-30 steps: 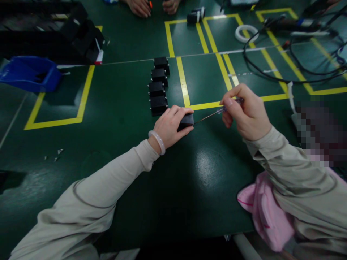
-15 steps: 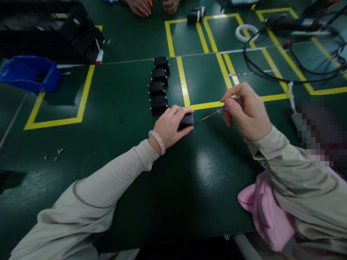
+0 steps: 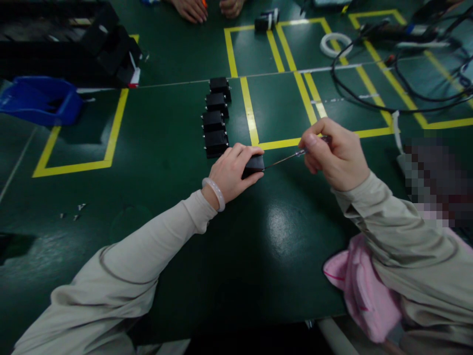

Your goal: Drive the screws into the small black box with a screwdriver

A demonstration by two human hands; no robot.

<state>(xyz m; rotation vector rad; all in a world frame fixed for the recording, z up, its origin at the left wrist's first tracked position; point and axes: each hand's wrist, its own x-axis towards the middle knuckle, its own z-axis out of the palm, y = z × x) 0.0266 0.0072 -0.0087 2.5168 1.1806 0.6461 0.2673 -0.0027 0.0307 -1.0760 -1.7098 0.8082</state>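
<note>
My left hand [image 3: 232, 170] is closed round a small black block [image 3: 254, 164] and presses it to the green tabletop [image 3: 177, 197]. In my right hand [image 3: 334, 153] is a screwdriver [image 3: 300, 153] with a clear handle, tilted down to the left. Its thin shaft reaches the right end of the black block, where the tip meets a screw too small to make out. Just beyond my left hand, several similar black blocks [image 3: 216, 141] stand in a row with small silver screws protruding from their ends.
Loose screws [image 3: 80, 207] lie at the left. A blue bin [image 3: 44, 101] stands near stacked black trays [image 3: 66, 44]. Across the table are a co-worker's hands [image 3: 192, 10], a white tape roll [image 3: 336, 45] and a black cable [image 3: 343, 86]. Pink cloth [image 3: 364, 291] hangs at the front right.
The fingers of my right hand have shifted slightly on the screwdriver handle, and the hand sits a little lower. My left hand and the black block have stayed put.
</note>
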